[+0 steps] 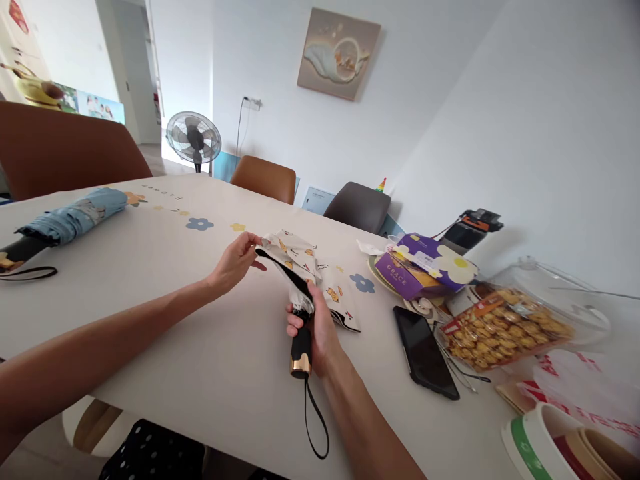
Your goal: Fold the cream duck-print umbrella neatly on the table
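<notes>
A white folding umbrella (293, 257) with small orange and dark prints lies partly on the table, its canopy loose and folded in flaps. My right hand (320, 327) is wrapped around the top of its black handle, which ends in a gold-coloured cap with a black wrist strap hanging down. With thumb and fingers, my left hand (241, 260) pinches the black-edged left corner of a canopy flap. Over on the left, a blue folded umbrella (83, 213) with a black handle rests on the table, apart from both hands.
Right of my hands lie a black phone (425, 350), a purple box (413, 267) and a clear container of snacks (510, 327). Tape rolls (530, 433) sit at the lower right. The pale table (200, 360) has chairs and a fan (194, 139) beyond it.
</notes>
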A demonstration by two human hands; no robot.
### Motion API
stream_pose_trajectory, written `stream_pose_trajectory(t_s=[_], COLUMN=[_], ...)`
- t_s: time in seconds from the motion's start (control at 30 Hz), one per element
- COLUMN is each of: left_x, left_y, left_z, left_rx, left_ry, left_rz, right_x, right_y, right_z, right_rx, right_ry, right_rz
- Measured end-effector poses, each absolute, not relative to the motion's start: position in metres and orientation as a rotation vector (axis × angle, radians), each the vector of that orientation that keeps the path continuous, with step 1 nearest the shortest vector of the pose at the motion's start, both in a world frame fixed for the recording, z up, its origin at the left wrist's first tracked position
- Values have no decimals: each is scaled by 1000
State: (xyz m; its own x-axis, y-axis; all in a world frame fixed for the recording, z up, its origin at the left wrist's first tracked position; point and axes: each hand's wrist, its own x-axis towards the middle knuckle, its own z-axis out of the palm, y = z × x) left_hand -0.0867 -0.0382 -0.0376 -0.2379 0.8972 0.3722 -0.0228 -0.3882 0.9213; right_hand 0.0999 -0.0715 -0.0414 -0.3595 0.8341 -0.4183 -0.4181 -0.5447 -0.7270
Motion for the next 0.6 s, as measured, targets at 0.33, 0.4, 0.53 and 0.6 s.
stream_pose_trajectory(t_s=[0.33,0.4,0.53,0.6], left_x=[-98,-100,-106,-108], left_y=[-44,-44,-43,-42], left_z=[-41,-44,-46,-48], left_rx=[1190,1143,1132,1200], left_ry=[1085,1029,1078,1163], left_rz=[1588,1530,1395,1320], right_x=[100,100,98,97], right_y=[-70,-71,-74,-75], right_z=[-44,-43,-40,-39], right_rx=[-1096,-1122,-1169,-1189], right_ry=[-666,-685,-720,-734], right_rz=[1952,1936,1881,1856])
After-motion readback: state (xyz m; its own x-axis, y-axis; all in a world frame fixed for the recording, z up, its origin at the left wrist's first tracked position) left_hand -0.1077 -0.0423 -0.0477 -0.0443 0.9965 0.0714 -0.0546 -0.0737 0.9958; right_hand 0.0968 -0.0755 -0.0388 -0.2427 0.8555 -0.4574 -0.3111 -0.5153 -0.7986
